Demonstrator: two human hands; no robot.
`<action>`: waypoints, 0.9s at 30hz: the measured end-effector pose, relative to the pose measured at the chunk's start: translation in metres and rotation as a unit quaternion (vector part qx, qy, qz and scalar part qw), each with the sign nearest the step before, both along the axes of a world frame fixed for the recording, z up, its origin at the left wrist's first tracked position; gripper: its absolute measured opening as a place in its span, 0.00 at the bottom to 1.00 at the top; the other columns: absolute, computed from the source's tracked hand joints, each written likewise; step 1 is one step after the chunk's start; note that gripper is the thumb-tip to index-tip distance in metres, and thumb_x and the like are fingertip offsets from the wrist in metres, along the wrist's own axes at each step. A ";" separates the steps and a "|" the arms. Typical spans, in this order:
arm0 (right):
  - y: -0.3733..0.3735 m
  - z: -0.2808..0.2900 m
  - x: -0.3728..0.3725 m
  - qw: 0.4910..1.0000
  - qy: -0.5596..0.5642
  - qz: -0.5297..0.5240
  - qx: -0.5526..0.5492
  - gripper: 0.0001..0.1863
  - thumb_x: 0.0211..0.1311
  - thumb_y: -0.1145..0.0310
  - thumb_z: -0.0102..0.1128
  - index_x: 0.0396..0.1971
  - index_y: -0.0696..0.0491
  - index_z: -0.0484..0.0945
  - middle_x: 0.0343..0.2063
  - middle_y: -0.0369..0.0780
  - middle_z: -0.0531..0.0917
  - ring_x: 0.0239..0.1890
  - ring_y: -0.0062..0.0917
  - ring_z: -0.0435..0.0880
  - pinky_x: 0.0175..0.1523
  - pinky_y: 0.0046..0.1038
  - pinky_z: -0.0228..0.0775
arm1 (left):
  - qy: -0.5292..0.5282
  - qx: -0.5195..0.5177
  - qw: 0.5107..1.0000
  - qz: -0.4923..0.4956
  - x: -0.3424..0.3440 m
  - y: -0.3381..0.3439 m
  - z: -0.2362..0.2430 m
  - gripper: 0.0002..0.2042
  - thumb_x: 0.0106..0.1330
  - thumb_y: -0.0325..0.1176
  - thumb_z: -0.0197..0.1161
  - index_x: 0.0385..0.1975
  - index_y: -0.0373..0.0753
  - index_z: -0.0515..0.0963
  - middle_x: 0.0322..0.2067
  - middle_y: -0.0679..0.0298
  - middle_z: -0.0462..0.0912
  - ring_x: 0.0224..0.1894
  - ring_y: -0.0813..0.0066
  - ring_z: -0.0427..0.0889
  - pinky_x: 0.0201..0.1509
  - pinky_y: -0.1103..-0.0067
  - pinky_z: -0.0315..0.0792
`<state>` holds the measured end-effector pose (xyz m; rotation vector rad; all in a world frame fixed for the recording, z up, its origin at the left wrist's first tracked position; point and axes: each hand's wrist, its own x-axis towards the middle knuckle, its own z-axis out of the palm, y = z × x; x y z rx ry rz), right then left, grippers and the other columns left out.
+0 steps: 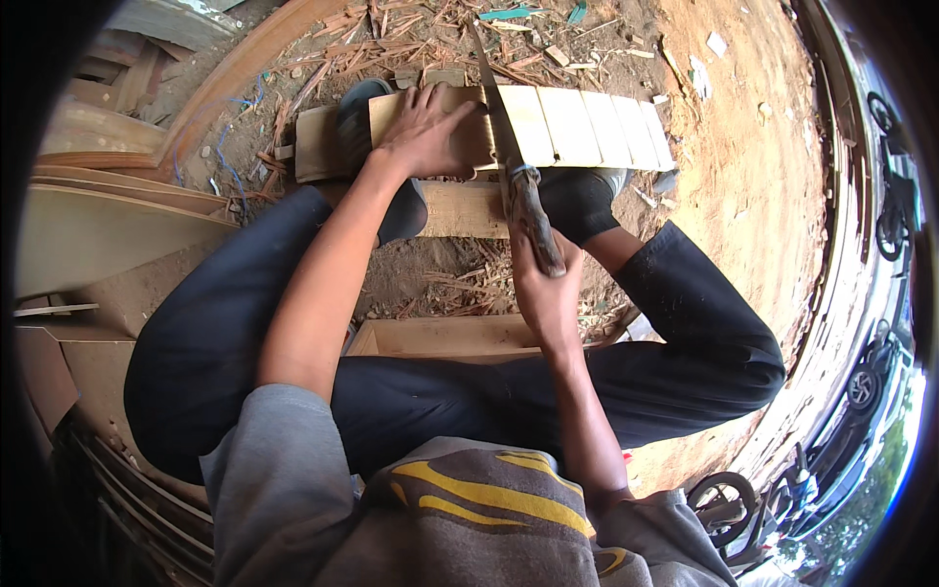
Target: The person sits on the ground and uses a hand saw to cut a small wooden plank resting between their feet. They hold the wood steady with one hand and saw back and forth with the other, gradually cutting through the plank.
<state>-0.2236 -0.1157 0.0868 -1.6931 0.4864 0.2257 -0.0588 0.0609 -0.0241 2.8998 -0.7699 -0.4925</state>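
Nearest the camera are the person's grey shirt (279, 440), with yellow curves on its front, and dark trousers (440, 391), the knees folded out to both sides. Just past the lap lies a pale wooden frame (445, 335), partly hidden by the trousers.

Beyond it, the work in hand looks like sawing crosswise through a pale board (562, 127), which lies left to right between the feet, over a darker piece of wood (318, 152). A clean next stroke would seem to call for a straight pull, the board held firm and the left thumb kept clear of the teeth (it sits very near them).

The right hand (548, 293) is wrapped closed around the handle of a saw (505, 142), its blade pointing away across the board. The left hand (430, 132) lies palm down on the board left of the blade, fingers parted and thumb side toward the steel, pressing rather than gripping, as far as I can judge. Right of the blade, several lines cross the board; whether drawn or cut, I cannot tell. The right foot (577, 201), in a dark sock, sits at the board's near edge.

Farther off, wood scraps (333, 49) litter the bare earth (743, 186), and along the right rim stand a motorbike (722, 504) and a car (861, 391).
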 end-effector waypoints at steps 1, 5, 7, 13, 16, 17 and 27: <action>-0.004 0.005 -0.015 1.000 0.009 0.011 -0.016 0.11 0.66 0.71 0.55 0.24 0.60 0.75 0.15 0.31 0.69 0.20 0.10 0.65 0.23 0.22 0.56 | -0.003 0.010 1.000 -0.006 -0.002 -0.001 0.000 0.52 0.44 0.60 0.70 0.71 0.51 0.53 0.69 0.38 0.48 0.73 0.41 0.44 0.75 0.53 0.36; -0.004 0.009 -0.005 1.000 -0.001 -0.001 -0.011 0.13 0.66 0.71 0.55 0.22 0.60 0.72 0.14 0.31 0.69 0.19 0.10 0.63 0.23 0.23 0.56 | 0.008 0.011 1.000 0.007 -0.002 -0.007 0.012 0.52 0.44 0.60 0.70 0.71 0.51 0.53 0.69 0.39 0.48 0.73 0.45 0.45 0.75 0.54 0.37; 0.001 -0.002 0.025 1.000 -0.016 -0.004 -0.013 0.14 0.65 0.71 0.54 0.20 0.60 0.71 0.14 0.32 0.68 0.19 0.11 0.63 0.23 0.24 0.55 | 0.008 0.000 1.000 0.014 -0.004 -0.009 0.014 0.54 0.41 0.63 0.71 0.71 0.51 0.54 0.69 0.39 0.49 0.73 0.43 0.45 0.75 0.54 0.38; -0.003 0.002 -0.026 0.997 -0.019 0.023 -0.067 0.09 0.63 0.75 0.55 0.23 0.61 0.74 0.14 0.35 0.70 0.20 0.12 0.67 0.25 0.24 0.61 | 0.005 0.025 1.000 -0.005 -0.004 -0.001 0.000 0.54 0.41 0.65 0.69 0.71 0.50 0.54 0.69 0.39 0.47 0.72 0.40 0.43 0.75 0.52 0.38; -0.003 0.001 -0.028 0.999 -0.024 -0.004 -0.048 0.11 0.64 0.73 0.56 0.22 0.61 0.73 0.14 0.35 0.70 0.20 0.12 0.65 0.24 0.25 0.60 | 0.003 0.023 1.000 0.002 -0.004 -0.008 0.009 0.53 0.44 0.64 0.68 0.71 0.50 0.54 0.69 0.39 0.48 0.73 0.42 0.43 0.75 0.53 0.37; 0.000 -0.005 -0.012 0.999 -0.022 -0.010 -0.042 0.12 0.64 0.72 0.56 0.21 0.61 0.73 0.14 0.35 0.70 0.20 0.12 0.65 0.24 0.25 0.60 | 0.011 0.013 1.000 0.010 -0.003 -0.011 0.015 0.53 0.44 0.65 0.67 0.71 0.50 0.53 0.69 0.39 0.48 0.73 0.43 0.43 0.75 0.53 0.37; -0.005 0.002 -0.023 0.998 -0.048 0.015 -0.044 0.11 0.65 0.72 0.55 0.23 0.60 0.74 0.15 0.32 0.70 0.19 0.10 0.65 0.23 0.22 0.58 | 0.012 0.045 0.999 -0.006 -0.002 -0.006 0.008 0.51 0.45 0.62 0.67 0.71 0.50 0.54 0.70 0.40 0.46 0.74 0.44 0.41 0.75 0.52 0.34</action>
